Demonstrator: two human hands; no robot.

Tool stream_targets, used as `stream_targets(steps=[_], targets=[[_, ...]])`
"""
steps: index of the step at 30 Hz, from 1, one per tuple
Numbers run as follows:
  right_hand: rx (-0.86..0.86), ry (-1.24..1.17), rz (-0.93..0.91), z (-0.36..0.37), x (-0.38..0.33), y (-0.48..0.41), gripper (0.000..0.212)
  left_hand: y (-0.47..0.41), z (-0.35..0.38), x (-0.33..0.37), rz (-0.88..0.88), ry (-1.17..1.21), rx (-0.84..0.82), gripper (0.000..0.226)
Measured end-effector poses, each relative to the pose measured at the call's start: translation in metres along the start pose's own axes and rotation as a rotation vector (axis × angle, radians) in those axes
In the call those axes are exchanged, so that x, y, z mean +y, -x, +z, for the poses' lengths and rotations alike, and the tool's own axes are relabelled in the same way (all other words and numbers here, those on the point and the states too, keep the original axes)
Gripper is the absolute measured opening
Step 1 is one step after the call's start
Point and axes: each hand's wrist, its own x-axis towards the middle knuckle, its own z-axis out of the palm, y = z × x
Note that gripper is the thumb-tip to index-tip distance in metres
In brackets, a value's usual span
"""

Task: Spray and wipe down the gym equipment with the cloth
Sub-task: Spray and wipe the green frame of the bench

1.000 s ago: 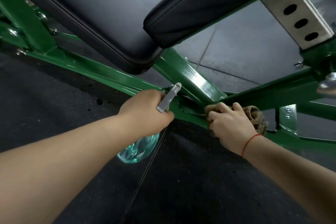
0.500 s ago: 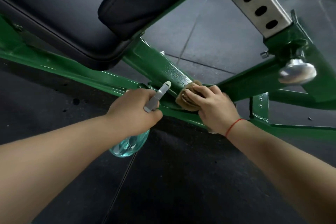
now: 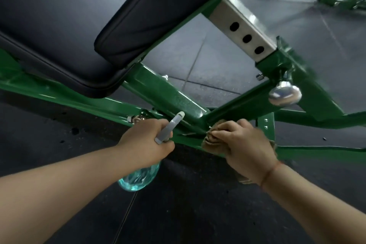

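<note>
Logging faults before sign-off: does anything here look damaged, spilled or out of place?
Only the black floor mat stands out: a few small dark spots beside the green frame. Holes or specks, unclear. No spill shows.

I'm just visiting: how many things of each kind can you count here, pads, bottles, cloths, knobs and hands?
Black pads: 2
Bottle: 1
Cloth: 1
Silver knob: 1
Hands: 2
Total: 7
</note>
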Motion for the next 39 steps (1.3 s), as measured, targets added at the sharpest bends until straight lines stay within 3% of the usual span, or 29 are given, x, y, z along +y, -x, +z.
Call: stream_targets(steps=[4,7,13,19,25,27,30,36,39], targets=[[0.414,0.073,0.03,-0.013,0.025,0.028,0.06,-0.006,0.005,0.01,0.09,0.047,0.026,0.02],[0.515,0.199,0.08,0.0,0.038,0.026,0.061,-0.011,0.01,0.023,0.155,0.092,0.044,0.017],[0.294,0.414,-0.124,0.049,0.014,0.006,0.043,-0.009,0.007,0.037,0.205,0.131,0.042,0.014],[0.218,0.409,-0.189,0.05,0.007,-0.002,0.042,0.002,0.0,0.036,0.198,0.104,0.034,0.013],[0.473,0.365,0.039,0.0,0.02,0.009,0.049,-0.001,-0.006,0.034,0.19,0.113,0.05,0.015],[0.483,0.391,0.142,-0.002,0.014,0.003,0.054,-0.002,-0.009,0.033,0.194,0.121,0.056,0.015],[0.361,0.468,0.209,0.011,0.0,-0.013,0.06,-0.002,-0.012,0.03,0.202,0.127,0.062,0.015],[-0.04,0.432,0.111,0.03,-0.042,-0.054,0.067,0.008,-0.015,0.019,0.221,0.122,0.062,0.017],[-0.049,0.365,0.081,0.024,-0.043,-0.064,0.058,0.013,-0.015,0.014,0.224,0.135,0.058,0.019]])
